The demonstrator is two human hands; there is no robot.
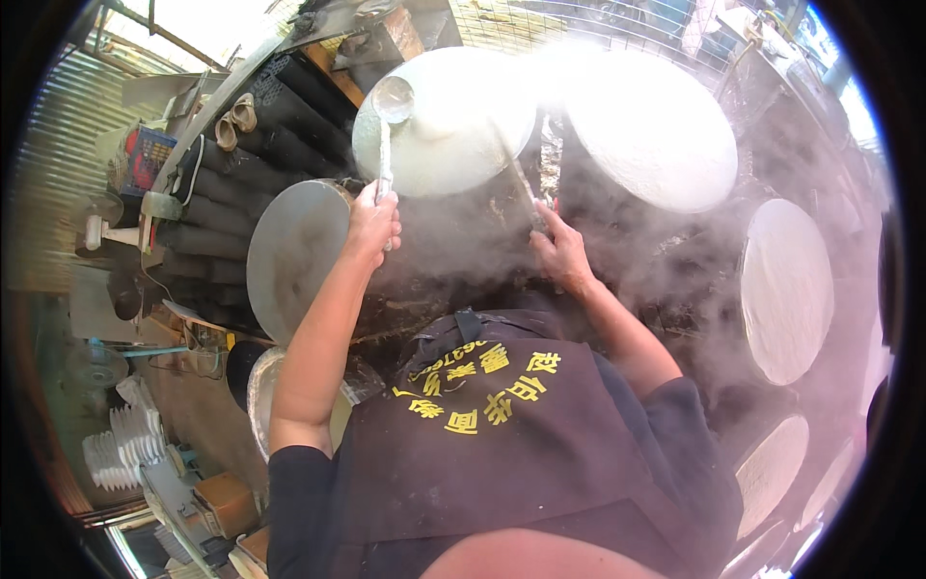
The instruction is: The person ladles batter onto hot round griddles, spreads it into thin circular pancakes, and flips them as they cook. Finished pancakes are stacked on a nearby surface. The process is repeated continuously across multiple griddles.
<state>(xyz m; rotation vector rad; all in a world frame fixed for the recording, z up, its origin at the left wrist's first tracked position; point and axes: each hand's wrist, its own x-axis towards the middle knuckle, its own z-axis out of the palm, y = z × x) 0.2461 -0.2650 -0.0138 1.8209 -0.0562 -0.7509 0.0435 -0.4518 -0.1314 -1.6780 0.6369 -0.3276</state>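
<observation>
Through the head view I have the left hand (374,227) just left of the frame's centre, its fingers curled round the handle of a ladle (386,140). The ladle points up the frame, its bowl over the left part of a wide pale disc (453,150) at upper centre; whether the bowl touches the surface I cannot tell. I judge that the grip sits low on the handle to leave the length between the skin and the steam (463,232). The right hand (562,253), right of centre, is pressed together round the near end of a thin, stick-like tool (522,179), which slants up and left toward the same disc; its far tip fades into glare and haze, so I cannot say where it ends. Both tools seem aimed inward so that they share one working surface. A second white disc (656,135) lies at upper right, beyond the right hand, with another pale disc (786,289) at the right side; a grey disc (294,256) sits near the left forearm. They look ringed round the person so each falls within reach, I think. Relative to the hands, the ladle's bowl is directly above the left one, and the stick's visible length lies up and left of the right.
</observation>
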